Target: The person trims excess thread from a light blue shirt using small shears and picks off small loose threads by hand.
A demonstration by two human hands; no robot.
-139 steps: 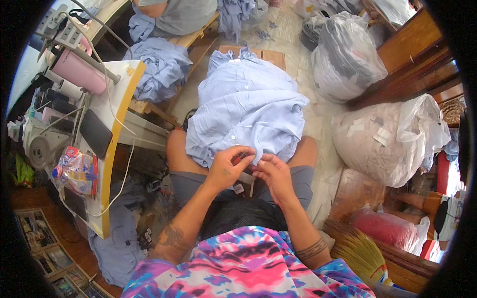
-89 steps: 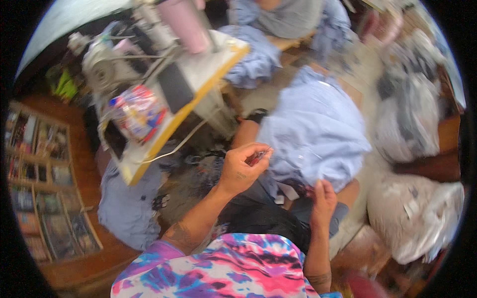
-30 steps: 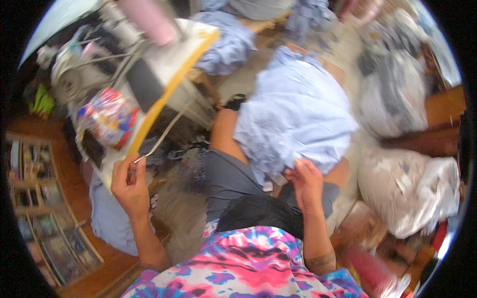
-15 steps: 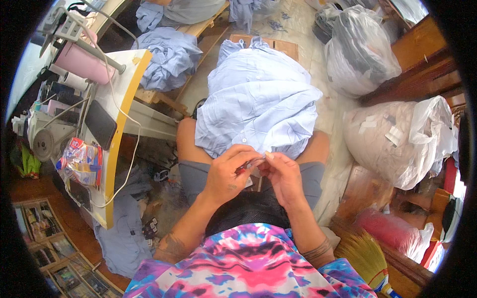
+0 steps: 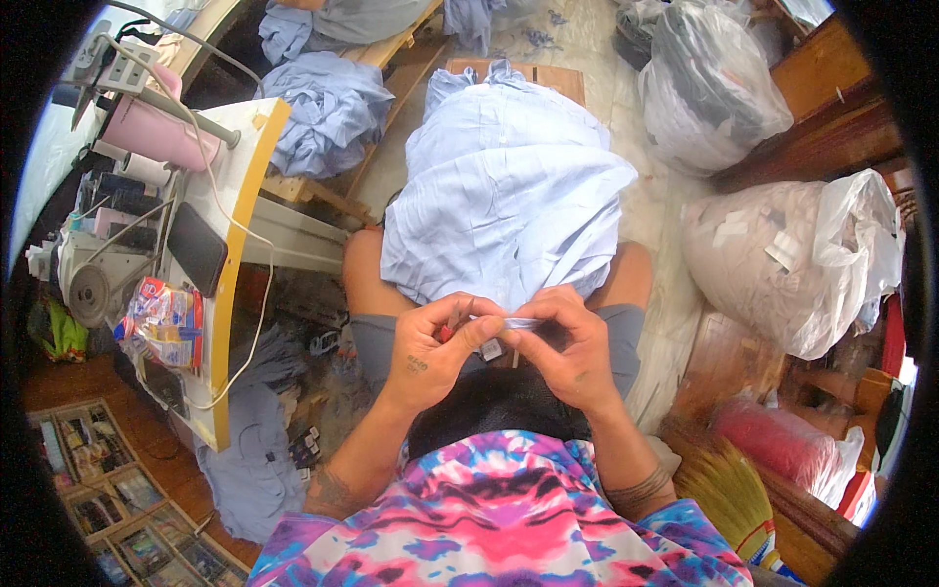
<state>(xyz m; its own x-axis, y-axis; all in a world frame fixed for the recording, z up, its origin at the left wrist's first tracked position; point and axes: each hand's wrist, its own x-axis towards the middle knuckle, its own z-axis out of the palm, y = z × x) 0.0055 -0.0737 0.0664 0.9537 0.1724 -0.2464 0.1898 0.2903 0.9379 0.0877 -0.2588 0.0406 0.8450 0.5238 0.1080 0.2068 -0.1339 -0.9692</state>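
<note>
A light blue button-up shirt (image 5: 504, 186) lies across my lap and knees, spread over a wooden stool or board in front of me. My left hand (image 5: 440, 342) pinches the shirt's near edge between thumb and forefinger. In that same palm is a small red tool (image 5: 445, 334), mostly hidden by the fingers, so its kind is not plain. Close beside it, my right hand (image 5: 565, 342) grips the same edge, thumb and fingers pressed together. A narrow folded strip of the cloth stretches between the two sets of fingertips.
At left stands a sewing table (image 5: 235, 284) with a black phone (image 5: 197, 249), a colourful packet (image 5: 161, 323) and a pink thread cone (image 5: 161, 135). More blue garments (image 5: 328, 112) are heaped behind. Stuffed plastic bags (image 5: 782, 259) and a broom (image 5: 729, 499) are at right.
Both hands have turned at the fingertips, and the right one has shifted slightly left and down. The folded edge now shows between them. The red tool stays in my left hand.
</note>
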